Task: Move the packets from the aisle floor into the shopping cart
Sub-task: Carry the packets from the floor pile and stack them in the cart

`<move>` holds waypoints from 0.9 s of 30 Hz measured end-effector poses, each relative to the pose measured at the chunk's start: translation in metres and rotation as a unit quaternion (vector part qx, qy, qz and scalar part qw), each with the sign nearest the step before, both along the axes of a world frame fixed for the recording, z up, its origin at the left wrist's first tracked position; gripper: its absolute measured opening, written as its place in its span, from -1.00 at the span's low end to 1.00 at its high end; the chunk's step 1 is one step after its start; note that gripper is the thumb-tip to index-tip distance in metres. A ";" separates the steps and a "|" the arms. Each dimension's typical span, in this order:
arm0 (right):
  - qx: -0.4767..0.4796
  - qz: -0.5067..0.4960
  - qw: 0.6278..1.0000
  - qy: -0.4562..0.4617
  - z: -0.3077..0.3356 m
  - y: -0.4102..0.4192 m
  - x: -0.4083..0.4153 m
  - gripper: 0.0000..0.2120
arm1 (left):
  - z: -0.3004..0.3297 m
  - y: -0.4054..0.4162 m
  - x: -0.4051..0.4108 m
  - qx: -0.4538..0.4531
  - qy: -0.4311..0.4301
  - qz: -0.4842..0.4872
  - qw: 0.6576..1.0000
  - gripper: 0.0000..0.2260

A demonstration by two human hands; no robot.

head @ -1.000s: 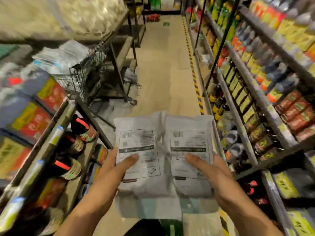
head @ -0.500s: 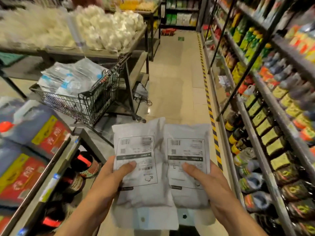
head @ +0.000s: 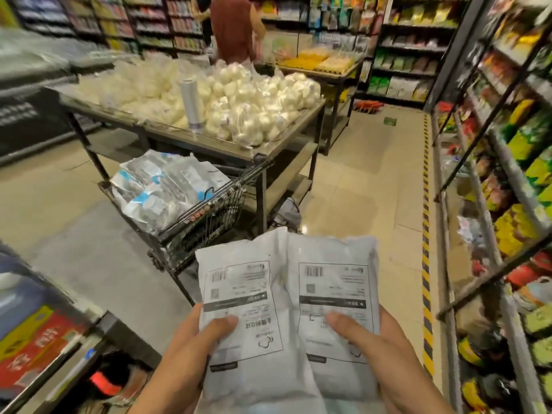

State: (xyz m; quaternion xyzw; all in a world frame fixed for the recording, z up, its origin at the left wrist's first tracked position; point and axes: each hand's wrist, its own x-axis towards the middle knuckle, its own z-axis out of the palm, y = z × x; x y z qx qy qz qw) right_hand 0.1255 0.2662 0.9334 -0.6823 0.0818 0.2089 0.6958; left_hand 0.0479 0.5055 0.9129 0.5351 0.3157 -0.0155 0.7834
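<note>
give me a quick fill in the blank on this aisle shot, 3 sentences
1. Each hand, left hand and right hand, holds one grey ____.
2. The cart stands to the ____ of the held packets.
3. The cart already holds a pile of ____.

Missing words: packet; left; packets

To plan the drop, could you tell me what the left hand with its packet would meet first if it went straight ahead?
Probably the shopping cart: the left hand points its packet toward the cart's near wire corner, though depth is hard to judge.
</note>
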 end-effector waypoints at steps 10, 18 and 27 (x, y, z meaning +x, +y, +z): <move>-0.033 0.143 0.988 -0.040 -0.001 0.134 0.150 -0.68 | 0.005 0.090 0.092 -0.001 -0.017 0.185 0.983 -0.71; -0.042 0.216 0.974 -0.050 0.012 0.254 0.241 -0.72 | 0.017 0.192 0.159 -0.048 -0.045 0.210 0.976 -0.50; -0.059 0.230 0.970 -0.043 0.004 0.343 0.322 -0.63 | 0.017 0.268 0.232 -0.039 -0.016 0.282 0.959 -0.55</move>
